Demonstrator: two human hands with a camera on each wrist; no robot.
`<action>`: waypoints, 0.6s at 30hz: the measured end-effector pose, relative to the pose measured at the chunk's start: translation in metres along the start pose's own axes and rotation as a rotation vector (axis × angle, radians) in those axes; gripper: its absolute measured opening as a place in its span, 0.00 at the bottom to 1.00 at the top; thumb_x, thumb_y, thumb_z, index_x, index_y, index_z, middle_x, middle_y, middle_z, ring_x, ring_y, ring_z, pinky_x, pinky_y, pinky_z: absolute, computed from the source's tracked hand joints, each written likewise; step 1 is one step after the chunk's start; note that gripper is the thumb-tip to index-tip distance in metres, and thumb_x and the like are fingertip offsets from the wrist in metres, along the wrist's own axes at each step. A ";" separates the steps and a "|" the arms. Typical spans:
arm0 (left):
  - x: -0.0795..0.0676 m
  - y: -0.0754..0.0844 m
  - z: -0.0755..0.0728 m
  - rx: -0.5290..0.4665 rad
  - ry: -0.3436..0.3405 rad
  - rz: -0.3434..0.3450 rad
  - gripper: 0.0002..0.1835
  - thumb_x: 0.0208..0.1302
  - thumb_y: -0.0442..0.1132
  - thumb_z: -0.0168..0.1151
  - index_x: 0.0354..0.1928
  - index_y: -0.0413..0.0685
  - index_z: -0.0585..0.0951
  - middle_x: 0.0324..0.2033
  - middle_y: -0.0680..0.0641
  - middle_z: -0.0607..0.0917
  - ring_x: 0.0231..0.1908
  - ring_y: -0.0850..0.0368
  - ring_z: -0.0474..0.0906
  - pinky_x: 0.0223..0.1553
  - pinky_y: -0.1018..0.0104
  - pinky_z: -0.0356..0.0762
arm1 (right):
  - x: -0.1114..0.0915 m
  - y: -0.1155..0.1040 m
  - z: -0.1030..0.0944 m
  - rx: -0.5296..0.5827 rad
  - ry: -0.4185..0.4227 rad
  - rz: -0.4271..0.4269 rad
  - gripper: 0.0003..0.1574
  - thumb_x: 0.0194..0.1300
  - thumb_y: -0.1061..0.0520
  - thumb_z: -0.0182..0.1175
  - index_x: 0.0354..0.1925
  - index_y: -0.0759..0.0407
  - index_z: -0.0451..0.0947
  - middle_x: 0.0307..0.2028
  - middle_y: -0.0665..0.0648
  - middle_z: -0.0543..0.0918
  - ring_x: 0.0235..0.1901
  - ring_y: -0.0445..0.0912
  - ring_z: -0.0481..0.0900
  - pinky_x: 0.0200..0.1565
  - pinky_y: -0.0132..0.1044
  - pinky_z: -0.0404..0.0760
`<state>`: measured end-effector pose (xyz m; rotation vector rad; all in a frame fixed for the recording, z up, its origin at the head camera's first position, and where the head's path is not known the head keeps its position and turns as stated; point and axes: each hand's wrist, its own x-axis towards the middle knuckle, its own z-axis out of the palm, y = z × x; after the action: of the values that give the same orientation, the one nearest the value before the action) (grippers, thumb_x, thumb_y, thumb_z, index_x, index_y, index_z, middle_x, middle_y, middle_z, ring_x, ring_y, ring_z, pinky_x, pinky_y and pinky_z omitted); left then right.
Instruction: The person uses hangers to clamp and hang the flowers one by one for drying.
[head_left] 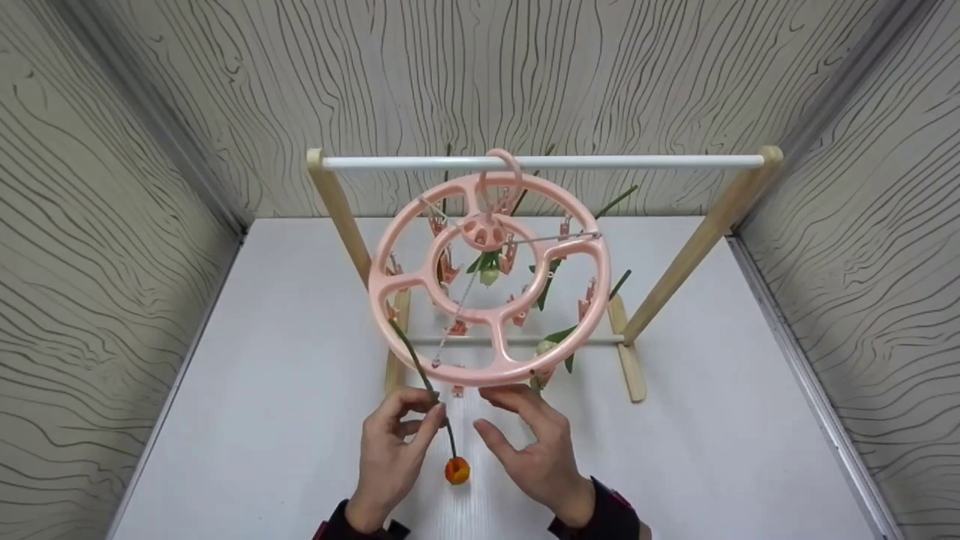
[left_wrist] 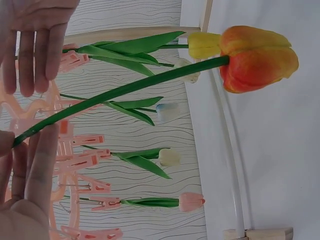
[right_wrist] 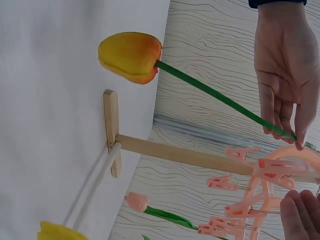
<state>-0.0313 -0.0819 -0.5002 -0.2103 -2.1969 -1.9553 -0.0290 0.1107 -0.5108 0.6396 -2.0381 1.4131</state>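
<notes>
In the head view my left hand (head_left: 397,450) pinches the green stem of an orange-and-yellow artificial tulip (head_left: 457,470) between thumb and fingers. Its bloom hangs downward, and the bare stem end slants up over the front left of a round pink clip hanger (head_left: 495,373). My right hand (head_left: 536,457) holds nothing; its fingers extend right at the hanger's front rim, thumb apart. Pink clothespins (left_wrist: 85,161) hang from the rings. In the left wrist view, other tulips hang bloom-down, among them a pink tulip (left_wrist: 191,202) and a white tulip (left_wrist: 169,157).
The hanger hooks over a white rod (head_left: 637,162) on a wooden stand with slanted legs (head_left: 697,247). A lower white crossbar joins the feet. Beneath is a white tabletop (head_left: 300,450), with wood-grain-patterned panels (head_left: 225,90) at the back and sides.
</notes>
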 end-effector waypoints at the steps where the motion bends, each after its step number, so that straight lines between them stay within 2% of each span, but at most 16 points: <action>1: 0.000 0.000 0.000 0.003 0.001 -0.003 0.07 0.68 0.22 0.70 0.45 0.31 0.83 0.38 0.44 0.88 0.37 0.66 0.87 0.37 0.67 0.94 | 0.002 0.000 0.003 -0.005 -0.006 0.020 0.28 0.59 0.71 0.77 0.58 0.61 0.85 0.51 0.61 0.91 0.52 0.47 0.91 0.56 0.29 0.91; 9: 0.000 -0.001 0.000 -0.006 0.007 0.013 0.07 0.69 0.22 0.70 0.45 0.30 0.83 0.38 0.41 0.88 0.37 0.66 0.87 0.36 0.67 0.94 | 0.016 0.003 0.020 -0.067 -0.012 0.130 0.26 0.64 0.66 0.77 0.60 0.63 0.84 0.55 0.57 0.92 0.56 0.48 0.91 0.57 0.42 0.93; 13: 0.000 -0.001 0.000 -0.007 0.008 0.010 0.06 0.69 0.23 0.70 0.45 0.30 0.83 0.38 0.40 0.88 0.37 0.66 0.87 0.36 0.67 0.94 | 0.025 0.006 0.024 -0.039 -0.017 0.159 0.25 0.65 0.63 0.78 0.59 0.62 0.85 0.55 0.57 0.93 0.57 0.48 0.90 0.60 0.44 0.91; 18: 0.000 -0.001 0.000 -0.008 0.012 0.004 0.06 0.68 0.22 0.70 0.45 0.31 0.83 0.39 0.38 0.88 0.37 0.66 0.87 0.36 0.66 0.94 | 0.034 0.009 0.027 0.065 -0.053 0.212 0.25 0.67 0.62 0.76 0.61 0.57 0.85 0.55 0.54 0.93 0.58 0.48 0.90 0.64 0.42 0.89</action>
<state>-0.0317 -0.0819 -0.5012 -0.2033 -2.1793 -1.9583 -0.0645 0.0861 -0.5009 0.5034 -2.1608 1.6042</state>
